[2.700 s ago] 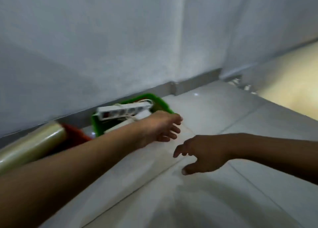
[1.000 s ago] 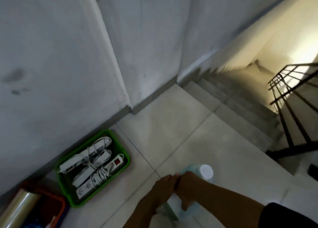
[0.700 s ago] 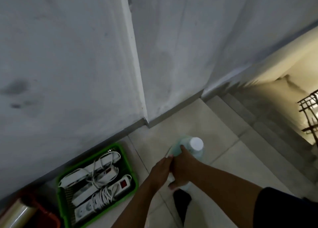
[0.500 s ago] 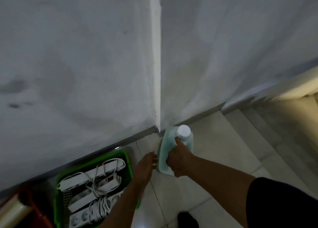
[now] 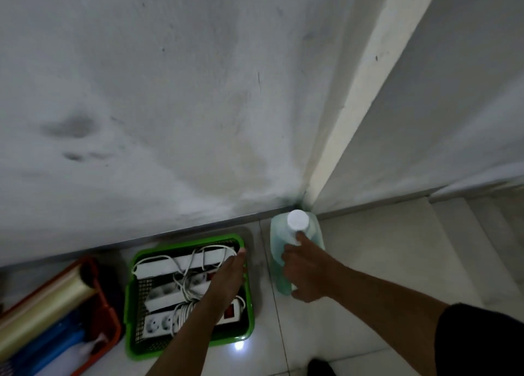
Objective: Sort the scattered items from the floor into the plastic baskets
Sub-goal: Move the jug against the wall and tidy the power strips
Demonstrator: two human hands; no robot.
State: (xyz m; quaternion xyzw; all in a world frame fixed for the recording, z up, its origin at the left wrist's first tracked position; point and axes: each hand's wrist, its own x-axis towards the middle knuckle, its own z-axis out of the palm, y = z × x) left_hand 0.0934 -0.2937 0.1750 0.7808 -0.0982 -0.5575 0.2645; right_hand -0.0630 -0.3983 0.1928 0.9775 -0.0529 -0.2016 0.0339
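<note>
A pale green jug (image 5: 279,235) with a white cap stands on the tiled floor in the wall corner, and my right hand (image 5: 304,272) grips its side. To its left sits a green plastic basket (image 5: 130,313) holding white power strips (image 5: 158,294) with tangled cords. My left hand (image 5: 229,273) reaches over the basket's right side with fingers straight, the fingertips at its far right rim. At the far left an orange-red basket (image 5: 109,313) holds a roll of clear film (image 5: 42,310) and blue items.
White walls meet in a corner right behind the jug. Steps (image 5: 459,248) descend at the right. A dark shoe tip (image 5: 320,368) shows at the bottom edge. Both baskets stand against the wall's grey skirting.
My right hand has carried the jug from the open floor to the wall corner beside the green basket. My left hand has let go of the jug and moved over the basket.
</note>
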